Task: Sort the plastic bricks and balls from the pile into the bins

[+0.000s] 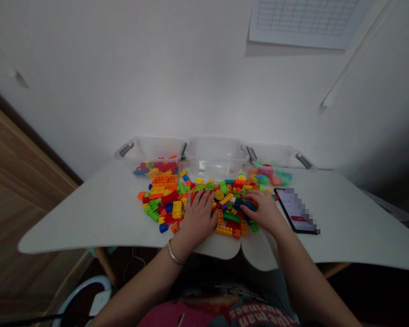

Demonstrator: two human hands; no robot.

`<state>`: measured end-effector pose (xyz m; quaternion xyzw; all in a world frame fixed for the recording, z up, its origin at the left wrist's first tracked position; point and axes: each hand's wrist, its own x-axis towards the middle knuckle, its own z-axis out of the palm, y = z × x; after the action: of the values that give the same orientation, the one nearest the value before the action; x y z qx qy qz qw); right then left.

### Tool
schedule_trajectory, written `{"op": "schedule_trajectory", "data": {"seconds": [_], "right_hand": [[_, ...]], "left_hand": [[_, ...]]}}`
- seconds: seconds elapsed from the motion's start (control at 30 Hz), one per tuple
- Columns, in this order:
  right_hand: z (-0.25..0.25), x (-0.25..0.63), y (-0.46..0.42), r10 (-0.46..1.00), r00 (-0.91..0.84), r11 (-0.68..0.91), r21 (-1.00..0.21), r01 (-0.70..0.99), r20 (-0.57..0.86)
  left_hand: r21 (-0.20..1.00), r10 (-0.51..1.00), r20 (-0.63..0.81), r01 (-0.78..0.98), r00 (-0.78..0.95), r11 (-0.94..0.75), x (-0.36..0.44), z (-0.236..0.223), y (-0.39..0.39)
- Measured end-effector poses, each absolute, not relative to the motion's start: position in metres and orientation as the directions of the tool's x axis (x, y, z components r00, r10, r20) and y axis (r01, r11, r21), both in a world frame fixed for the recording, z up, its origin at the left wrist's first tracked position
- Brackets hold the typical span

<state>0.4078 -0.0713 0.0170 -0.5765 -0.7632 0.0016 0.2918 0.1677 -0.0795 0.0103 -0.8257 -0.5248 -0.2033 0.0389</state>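
A heap of toy building bricks [159, 190] in many colours lies spread over the white table. My left hand [199, 219] rests palm down on the front middle of the heap, fingers stretched out over red bricks, thumb to the right. On the heap's right side, my right hand [265, 211] has its thumb and fingers apart. Between them shows a dark blue brick [246, 205]; I cannot tell how firmly they touch it. A yellow brick [177, 210] lies left of my left hand, and a yellow round piece [219, 195] sits between both hands.
Three clear plastic bins stand along the wall: a left bin [157, 147] with coloured pieces, a middle bin [215, 150], and a right bin [276, 153] with rounded pieces. A phone [296, 211] lies right of my right hand. The white table [88, 213] has a curved front edge.
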Motion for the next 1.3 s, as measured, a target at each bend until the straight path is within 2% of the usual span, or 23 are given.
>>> {"op": "schedule_trajectory", "data": {"seconds": [0.3, 0.4, 0.8, 1.13, 1.3], "right_hand": [[0.000, 0.400, -0.075, 0.873, -0.146, 0.266, -0.204, 0.942, 0.465], [-0.006, 0.400, -0.075, 0.862, -0.148, 0.272, -0.196, 0.942, 0.485], [-0.010, 0.402, -0.074, 0.820, 0.003, 0.275, -0.398, 0.876, 0.572], [-0.004, 0.397, -0.072, 0.861, 0.110, 0.239, -0.587, 0.774, 0.497], [0.009, 0.388, -0.075, 0.832, 0.146, 0.293, -0.646, 0.704, 0.536]], "left_hand": [[0.146, 0.842, 0.389, 0.878, 0.373, -0.456, 0.168, 0.010, -0.079], [0.146, 0.840, 0.394, 0.877, 0.372, -0.457, 0.168, 0.010, -0.079], [0.164, 0.845, 0.395, 0.878, 0.360, -0.450, 0.169, 0.012, -0.078], [0.177, 0.835, 0.408, 0.865, 0.370, -0.469, 0.168, 0.011, -0.077], [0.224, 0.846, 0.409, 0.861, 0.342, -0.456, 0.166, 0.022, -0.077]]}}
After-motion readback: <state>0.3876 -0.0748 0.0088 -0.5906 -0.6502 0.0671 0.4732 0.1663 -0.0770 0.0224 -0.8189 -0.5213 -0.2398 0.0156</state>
